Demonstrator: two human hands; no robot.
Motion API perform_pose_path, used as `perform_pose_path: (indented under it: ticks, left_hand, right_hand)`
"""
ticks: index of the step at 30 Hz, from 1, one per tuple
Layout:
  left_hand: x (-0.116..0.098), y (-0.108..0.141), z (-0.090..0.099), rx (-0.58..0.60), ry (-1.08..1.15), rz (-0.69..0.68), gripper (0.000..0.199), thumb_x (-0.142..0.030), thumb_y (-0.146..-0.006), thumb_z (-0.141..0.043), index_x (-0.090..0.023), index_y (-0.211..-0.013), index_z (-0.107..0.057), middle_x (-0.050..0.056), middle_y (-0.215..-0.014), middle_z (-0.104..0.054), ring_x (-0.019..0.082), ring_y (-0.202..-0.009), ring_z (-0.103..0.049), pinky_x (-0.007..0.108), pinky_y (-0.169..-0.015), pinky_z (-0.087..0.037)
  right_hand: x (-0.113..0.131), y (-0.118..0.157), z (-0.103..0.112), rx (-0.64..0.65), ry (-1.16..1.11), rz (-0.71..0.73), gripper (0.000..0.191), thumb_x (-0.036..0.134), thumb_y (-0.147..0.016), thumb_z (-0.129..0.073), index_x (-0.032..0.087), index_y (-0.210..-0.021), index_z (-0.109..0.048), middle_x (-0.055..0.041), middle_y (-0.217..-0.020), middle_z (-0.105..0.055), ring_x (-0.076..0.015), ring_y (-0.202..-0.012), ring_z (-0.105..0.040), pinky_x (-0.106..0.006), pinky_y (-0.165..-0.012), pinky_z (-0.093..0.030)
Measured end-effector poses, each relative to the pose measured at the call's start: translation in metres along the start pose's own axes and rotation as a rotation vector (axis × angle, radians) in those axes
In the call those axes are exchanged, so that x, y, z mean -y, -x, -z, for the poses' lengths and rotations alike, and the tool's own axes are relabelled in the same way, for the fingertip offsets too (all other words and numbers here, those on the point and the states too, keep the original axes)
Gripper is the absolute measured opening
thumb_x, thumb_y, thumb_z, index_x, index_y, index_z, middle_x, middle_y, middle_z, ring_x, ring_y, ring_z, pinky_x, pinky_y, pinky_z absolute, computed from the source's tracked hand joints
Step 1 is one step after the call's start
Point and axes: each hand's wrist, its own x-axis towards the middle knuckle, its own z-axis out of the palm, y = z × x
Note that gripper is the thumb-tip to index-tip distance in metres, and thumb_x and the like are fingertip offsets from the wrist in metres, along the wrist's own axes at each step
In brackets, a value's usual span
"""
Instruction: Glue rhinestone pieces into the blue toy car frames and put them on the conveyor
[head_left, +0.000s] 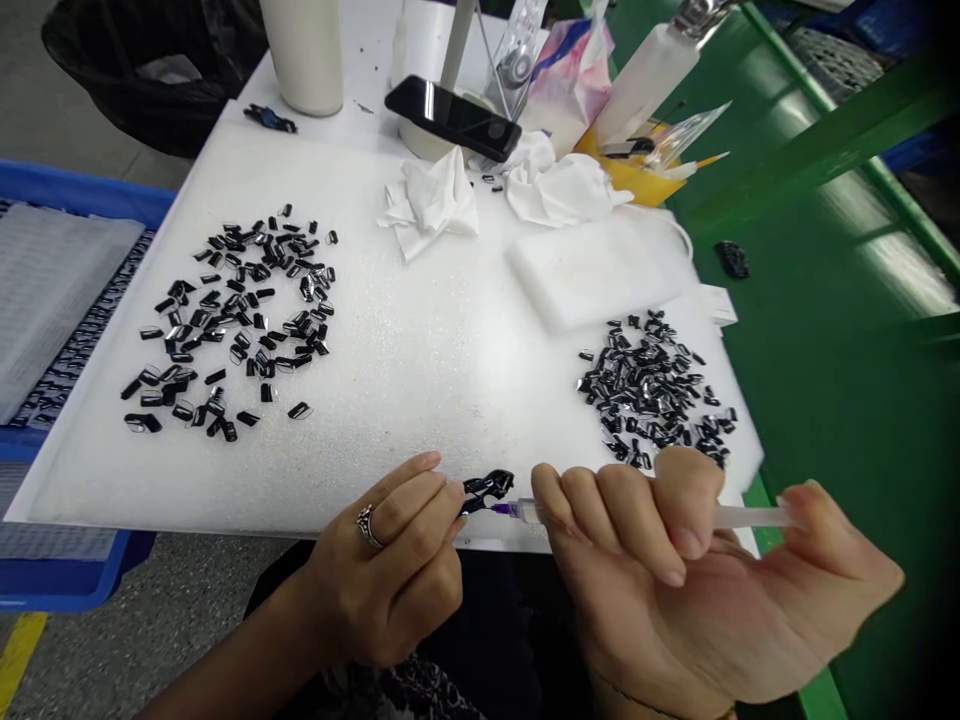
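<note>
My left hand (397,555), with a ring on one finger, pinches a small glossy black plastic part (489,486) above the table's front edge. Part of that piece is hidden behind the fingers. My right hand (675,560) is wrapped round a translucent syringe (750,516), its thumb at the plunger end. The syringe's purple needle tip (504,509) points left and is at the black part; whether they touch I cannot tell. Small black pieces (649,385) lie heaped just beyond my right hand. More black pieces (247,320) are spread over the left side of the table.
Crumpled white tissues (431,200), a phone (452,118) on a stand and a white foam block (600,270) are toward the back. A yellow holder (645,180) stands back right. Blue trays (150,205) sit left of the white table (420,400); green framework (825,400) is right.
</note>
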Motion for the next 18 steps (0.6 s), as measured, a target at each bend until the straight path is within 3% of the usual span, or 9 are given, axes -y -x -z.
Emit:
perform_pose_path:
  ticks: [9,12,18]
  left_hand:
    - [0.001,-0.001,0.001,0.005,-0.031,-0.014,0.017,0.004,-0.074,-0.070,-0.008,-0.073,-0.059,0.012,-0.096,-0.065,0.021,-0.099,-0.063,0.040,-0.092,-0.060]
    - [0.001,-0.001,0.001,0.003,-0.022,-0.032,0.015,0.004,-0.074,-0.069,-0.007,-0.073,-0.059,0.013,-0.097,-0.065,0.023,-0.099,-0.063,0.042,-0.093,-0.060]
    - [0.001,0.001,-0.001,-0.008,-0.036,-0.064,0.011,0.003,-0.077,-0.065,-0.007,-0.074,-0.060,0.015,-0.098,-0.064,0.024,-0.101,-0.063,0.043,-0.093,-0.060]
  right_hand:
    - [0.005,0.001,0.000,0.047,0.088,0.014,0.050,0.056,-0.084,-0.039,0.016,-0.055,-0.032,0.0052,-0.039,-0.019,-0.0073,-0.039,-0.019,-0.029,-0.048,-0.027]
    - [0.004,0.008,0.002,0.124,0.165,0.022,0.049,0.059,-0.085,-0.041,0.017,-0.060,-0.041,0.0047,-0.042,-0.027,-0.0081,-0.041,-0.025,-0.031,-0.052,-0.031]
    - [0.012,0.025,0.008,0.035,0.335,-0.030,0.047,0.067,-0.084,-0.051,0.021,-0.078,-0.060,0.0022,-0.051,-0.045,-0.0140,-0.049,-0.041,-0.034,-0.056,-0.037]
